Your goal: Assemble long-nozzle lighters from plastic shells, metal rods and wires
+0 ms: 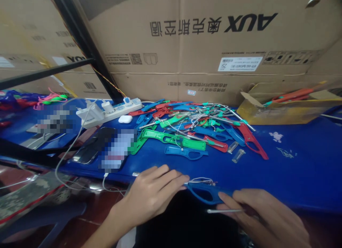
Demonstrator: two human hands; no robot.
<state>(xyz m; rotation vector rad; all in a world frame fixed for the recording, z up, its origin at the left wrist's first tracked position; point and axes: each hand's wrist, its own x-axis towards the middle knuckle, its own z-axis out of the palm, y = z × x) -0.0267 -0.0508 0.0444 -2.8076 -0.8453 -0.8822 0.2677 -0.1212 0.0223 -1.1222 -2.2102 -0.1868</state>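
Right hand (263, 212) holds blue casing (218, 189); cardboard (203, 45) behind reads "AUX" (249, 22), upside down.

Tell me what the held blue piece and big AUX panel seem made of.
Blue piece: probably hard plastic, smooth; uniform color and a clean-edged opening suggest it. AUX panel: likely cardboard, matte; brown surface, printed markings, fold creases.

Blue table (307, 180) backed by big cardboard boxes (128, 31).
The brown boxes, their print upside down, fill the top of the frame; a black metal rack (77, 29) slants across the upper left, and reddish floor tiles (89, 210) show at lower left.
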